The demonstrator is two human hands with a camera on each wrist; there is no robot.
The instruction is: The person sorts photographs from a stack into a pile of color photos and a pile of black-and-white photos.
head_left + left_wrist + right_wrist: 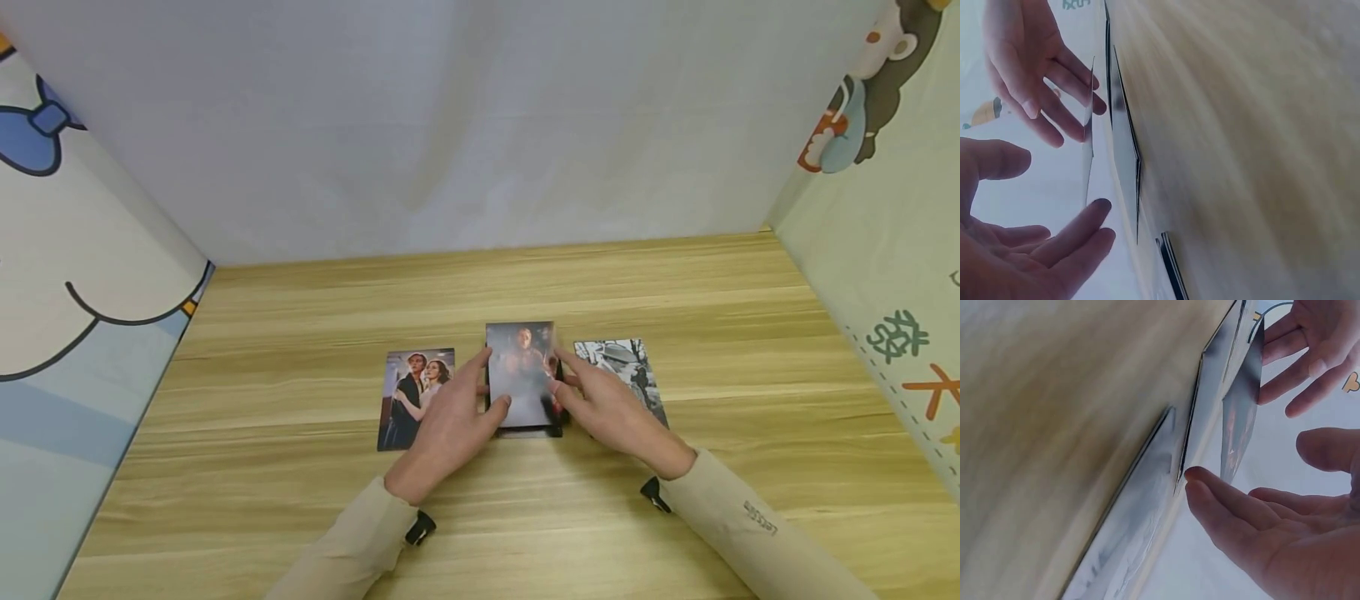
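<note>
A dark photo card point(522, 367) with a glowing figure on it is raised a little above another card point(536, 432) in the middle of the table. My left hand point(453, 408) has its fingertips at the card's left edge, thumb spread away. On the other side, my right hand point(607, 400) has extended fingers by the right edge. The raised card point(1089, 144) is seen edge-on between both hands in the left wrist view. A couple card point(408, 396) lies partly under my left hand, and a black-and-white card point(622, 362) lies partly hidden behind my right.
The cards lie on a wood-grain table point(300, 358). A pale curtain point(337, 167) hangs along its back edge. Printed panels border the left side point(67, 292) and the right side point(877, 275).
</note>
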